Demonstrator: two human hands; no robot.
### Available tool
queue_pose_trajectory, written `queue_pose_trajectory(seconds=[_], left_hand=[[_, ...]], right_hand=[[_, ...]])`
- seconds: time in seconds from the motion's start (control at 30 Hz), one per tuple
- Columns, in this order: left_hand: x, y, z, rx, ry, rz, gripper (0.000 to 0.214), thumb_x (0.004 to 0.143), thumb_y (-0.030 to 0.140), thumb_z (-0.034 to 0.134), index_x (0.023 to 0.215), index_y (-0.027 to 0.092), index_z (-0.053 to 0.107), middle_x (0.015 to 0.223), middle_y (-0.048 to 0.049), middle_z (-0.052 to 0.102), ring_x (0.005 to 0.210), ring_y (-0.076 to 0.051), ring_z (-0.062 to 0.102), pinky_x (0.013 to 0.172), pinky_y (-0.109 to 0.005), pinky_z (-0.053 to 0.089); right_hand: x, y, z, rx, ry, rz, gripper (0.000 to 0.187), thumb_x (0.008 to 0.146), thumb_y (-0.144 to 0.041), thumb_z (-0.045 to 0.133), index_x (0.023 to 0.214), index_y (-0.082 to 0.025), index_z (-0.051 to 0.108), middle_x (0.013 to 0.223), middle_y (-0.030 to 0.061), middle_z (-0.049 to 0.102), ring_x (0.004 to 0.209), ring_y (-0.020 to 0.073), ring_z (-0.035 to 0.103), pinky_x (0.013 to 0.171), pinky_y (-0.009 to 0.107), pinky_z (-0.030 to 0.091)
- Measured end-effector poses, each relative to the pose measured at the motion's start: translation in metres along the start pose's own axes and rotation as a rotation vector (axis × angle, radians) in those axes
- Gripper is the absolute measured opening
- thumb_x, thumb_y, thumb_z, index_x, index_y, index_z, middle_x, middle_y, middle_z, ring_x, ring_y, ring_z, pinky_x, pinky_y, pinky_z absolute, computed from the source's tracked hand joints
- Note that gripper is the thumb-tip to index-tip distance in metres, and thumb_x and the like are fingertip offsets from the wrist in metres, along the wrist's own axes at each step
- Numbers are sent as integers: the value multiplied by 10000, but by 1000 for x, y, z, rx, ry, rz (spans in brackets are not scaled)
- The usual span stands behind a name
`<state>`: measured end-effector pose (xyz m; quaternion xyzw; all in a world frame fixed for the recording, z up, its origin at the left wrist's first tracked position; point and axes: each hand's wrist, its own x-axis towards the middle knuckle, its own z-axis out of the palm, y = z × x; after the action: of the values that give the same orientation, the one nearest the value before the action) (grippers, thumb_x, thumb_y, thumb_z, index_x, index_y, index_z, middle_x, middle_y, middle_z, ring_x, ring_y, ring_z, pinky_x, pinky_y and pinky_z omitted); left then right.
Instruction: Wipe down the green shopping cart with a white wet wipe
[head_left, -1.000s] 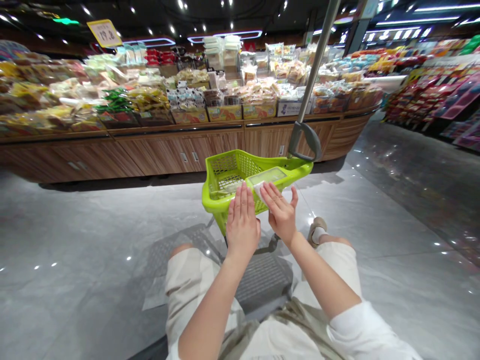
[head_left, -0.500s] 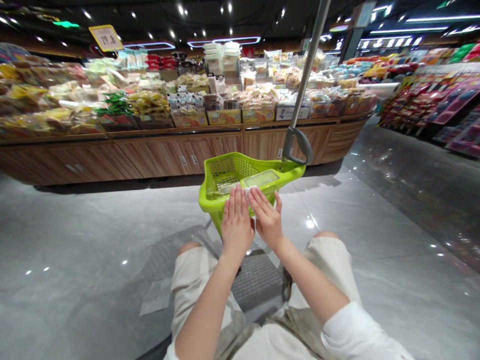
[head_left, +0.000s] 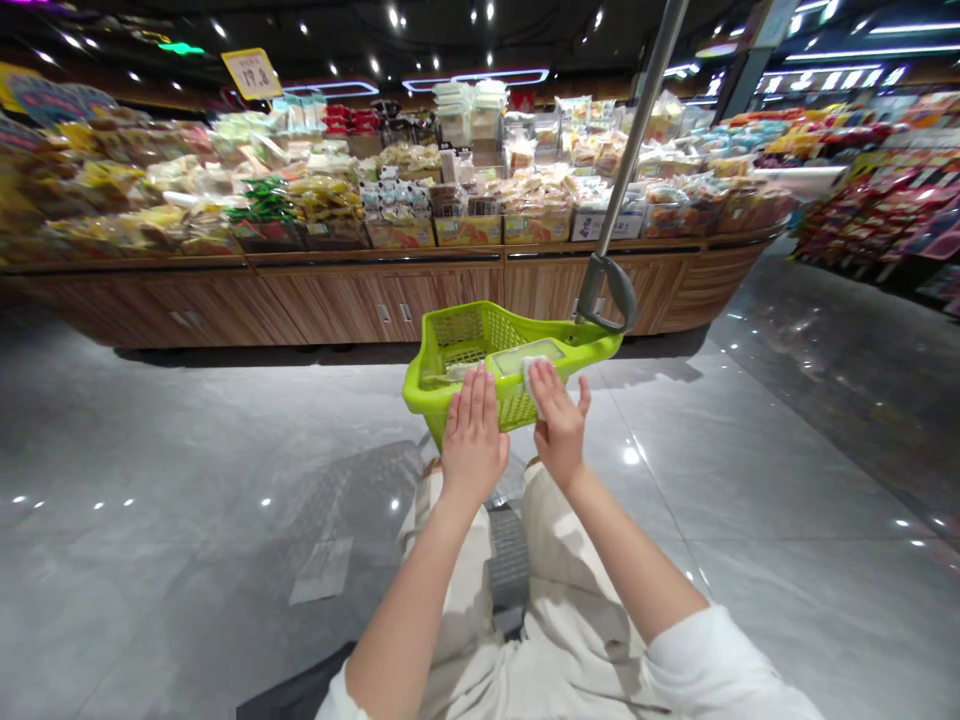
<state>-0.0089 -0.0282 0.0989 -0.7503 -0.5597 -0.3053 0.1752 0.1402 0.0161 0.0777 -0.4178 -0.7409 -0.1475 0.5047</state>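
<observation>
our left hand (head_left: pixel 474 450), fingers pressed together, lies against the near side of a lime-green shopping basket (head_left: pixel 457 340); our right hand (head_left: pixel 559 430), fingers loosely spread, presses a white wipe (head_left: pixel 534 386) beside a clear-lidded tray (head_left: pixel 529 356) in the basket.

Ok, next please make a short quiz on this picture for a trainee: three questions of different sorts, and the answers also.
1. True or false: the white piece touches the right hand.
2. What colour is the basket? A) lime green B) red C) black
3. Which long, thin thing rises from the far end of the basket?

Key: 1 true; 2 A; 3 a metal pole.
</observation>
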Motion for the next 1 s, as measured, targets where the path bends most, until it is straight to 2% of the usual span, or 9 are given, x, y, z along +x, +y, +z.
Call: queue_pose_trajectory(seconds=[0.1,0.17,0.33,0.6,0.77,0.87,1.0], left_hand=[[-1,-3,1,-6,0,-9,900,736,106,549,1551,60,169,1630,-183,246,1536,-269,149,1241,-452,154],[-3,-5,1,-13,-2,-10,905,733,104,550,1552,62,167,1631,-181,247,1536,-268,147,1243,-450,146],[-3,-7,-2,-35,-1,-4,901,742,109,553,1553,68,162,1630,-183,252,1536,-274,148,1241,-462,155],[0,-4,0,-51,0,4,890,756,116,551,1549,61,152,1626,-189,258,1535,-270,153,1238,-459,162],[2,0,4,-37,3,-7,879,764,120,547,1549,63,155,1623,-189,267,1534,-272,157,1239,-459,158],[1,2,6,-29,-5,-11,888,766,129,548,1552,59,141,1627,-186,254,1536,-272,146,1240,-463,155],[1,3,8,-20,-15,-21,877,784,137,530,1562,78,130,1631,-175,251,1537,-265,143,1245,-464,144]], right_hand=[[-4,-28,4,44,-46,-129,687,899,-67,335,1562,-232,267,1472,95,524,1413,168,427,1229,464,123],[-5,-32,5,47,-48,-149,660,920,-75,335,1559,-227,272,1466,96,528,1410,165,430,1232,461,113],[0,-10,-1,-11,-80,-149,670,911,-67,338,1554,-248,286,1477,76,520,1395,169,453,1237,476,66],[12,13,9,-17,90,124,758,809,-55,340,1536,-268,321,1519,62,478,1414,175,428,1225,503,101],[12,22,10,-24,68,101,747,821,-60,358,1533,-283,331,1512,53,489,1405,191,443,1232,508,60],[10,6,10,-51,66,119,744,834,-54,350,1541,-281,311,1510,51,491,1418,191,423,1233,518,19],[4,-22,8,-27,-68,-48,680,886,-70,357,1540,-254,318,1489,61,513,1407,168,438,1243,470,38]])
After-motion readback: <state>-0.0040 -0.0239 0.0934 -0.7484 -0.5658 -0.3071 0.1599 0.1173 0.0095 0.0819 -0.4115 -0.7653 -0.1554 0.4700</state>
